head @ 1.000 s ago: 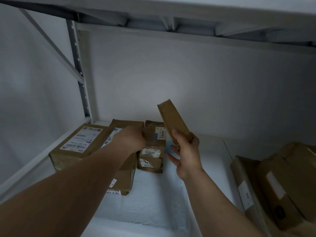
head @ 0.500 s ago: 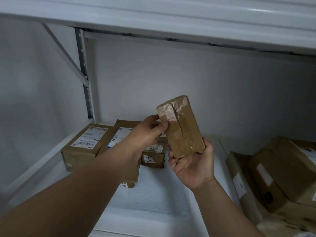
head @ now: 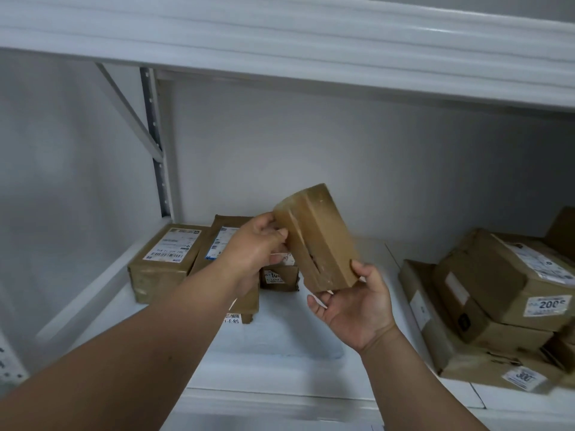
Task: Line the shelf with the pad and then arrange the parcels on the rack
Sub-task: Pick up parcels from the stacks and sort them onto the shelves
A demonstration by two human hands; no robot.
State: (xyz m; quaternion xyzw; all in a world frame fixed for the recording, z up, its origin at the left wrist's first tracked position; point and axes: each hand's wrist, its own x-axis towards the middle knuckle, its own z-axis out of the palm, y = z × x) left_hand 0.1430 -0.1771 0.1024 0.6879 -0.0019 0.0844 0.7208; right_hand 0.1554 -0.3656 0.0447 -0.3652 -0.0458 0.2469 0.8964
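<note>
Parcel (head: 317,234) held between both hands, above pad (head: 280,340).

Brown taped parcel (head: 317,237) held tilted above white pad (head: 280,337) lining shelf

Right parcel stack (head: 497,309) cut off by frame edge; small parcel (head: 280,276) mostly behind held parcel (head: 317,237).
</note>
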